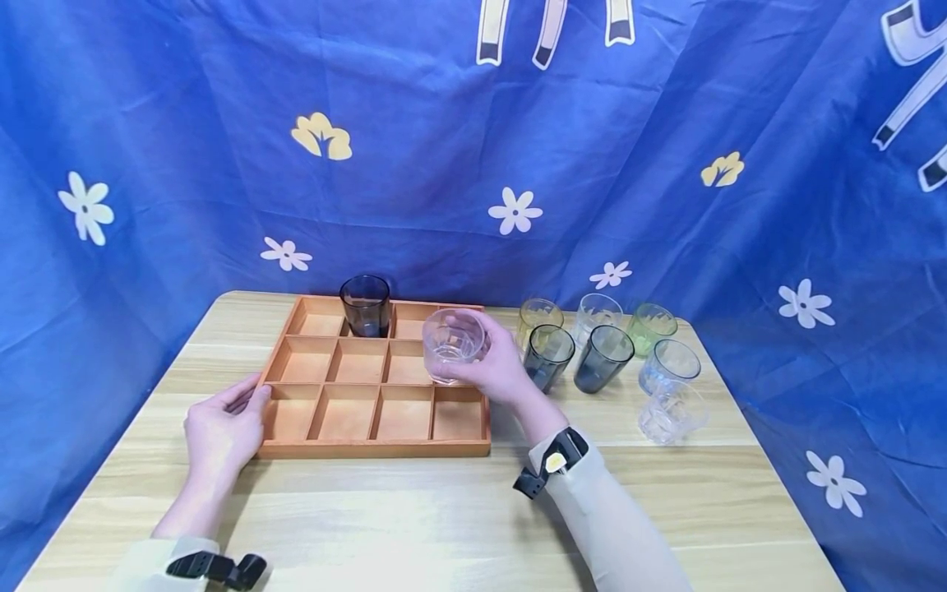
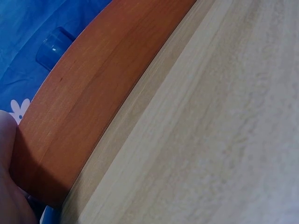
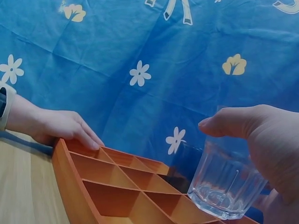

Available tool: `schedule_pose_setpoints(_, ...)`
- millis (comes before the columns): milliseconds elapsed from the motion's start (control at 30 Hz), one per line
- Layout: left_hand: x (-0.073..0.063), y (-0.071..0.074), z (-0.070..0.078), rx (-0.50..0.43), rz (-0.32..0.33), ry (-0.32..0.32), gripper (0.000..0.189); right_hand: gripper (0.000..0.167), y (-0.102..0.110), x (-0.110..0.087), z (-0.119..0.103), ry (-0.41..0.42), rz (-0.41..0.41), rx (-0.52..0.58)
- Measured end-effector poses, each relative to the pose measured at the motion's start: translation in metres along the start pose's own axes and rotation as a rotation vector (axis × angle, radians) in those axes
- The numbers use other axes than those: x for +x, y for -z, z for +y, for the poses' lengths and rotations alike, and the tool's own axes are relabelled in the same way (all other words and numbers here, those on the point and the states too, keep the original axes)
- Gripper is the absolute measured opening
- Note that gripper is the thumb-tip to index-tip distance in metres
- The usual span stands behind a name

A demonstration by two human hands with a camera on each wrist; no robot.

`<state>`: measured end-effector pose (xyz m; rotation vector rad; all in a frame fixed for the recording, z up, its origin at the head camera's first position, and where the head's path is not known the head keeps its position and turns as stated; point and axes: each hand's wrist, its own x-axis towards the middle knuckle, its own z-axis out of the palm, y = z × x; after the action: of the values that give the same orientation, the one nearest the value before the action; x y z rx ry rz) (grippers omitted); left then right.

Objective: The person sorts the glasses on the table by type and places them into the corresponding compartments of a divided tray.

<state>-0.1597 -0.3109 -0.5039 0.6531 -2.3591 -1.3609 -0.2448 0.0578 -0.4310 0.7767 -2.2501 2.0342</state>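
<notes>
My right hand [image 1: 499, 362] holds a clear faceted glass [image 1: 453, 344] by its side, thumb and fingers around it. The glass hangs over the right part of a divided wooden tray [image 1: 373, 450], slightly tilted in the right wrist view. At the tray's left wall, my left hand [image 1: 224, 429] grips the rim, with its thumb over the edge; the right wrist view also shows these fingers lapping over the wall. A dark smoky glass [image 1: 366, 306] stands upright in the back row, second compartment from the left. The left wrist view mostly shows the tray's outer wall [image 2: 93, 93].
Right of the tray, several glasses stand grouped: yellow [image 1: 538, 319], clear [image 1: 598, 312], green [image 1: 652, 330], two dark grey ones [image 1: 549, 360] and a blue-rimmed one [image 1: 669, 367]. Nearer me is another clear glass [image 1: 672, 413]. A blue curtain [image 1: 414, 164] hangs behind the wooden table [image 1: 355, 526].
</notes>
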Motion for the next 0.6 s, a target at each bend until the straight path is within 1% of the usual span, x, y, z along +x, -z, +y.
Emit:
schedule_pose_setpoints(267,0.000,-0.001,-0.001,0.023,0.002,0.007,0.039,0.083,-0.012,0.014,-0.003,-0.007,-0.012,0.028)
schedule_pose_setpoints(433,0.000,-0.001,-0.001,0.015,0.010,0.002,0.040,0.085,-0.020,0.022,-0.005,-0.025,-0.025,-0.008)
schedule_pose_setpoints(600,0.000,-0.001,-0.002,0.010,0.014,-0.004,0.039,0.085,-0.029,0.031,-0.005,-0.035,-0.034,-0.010)
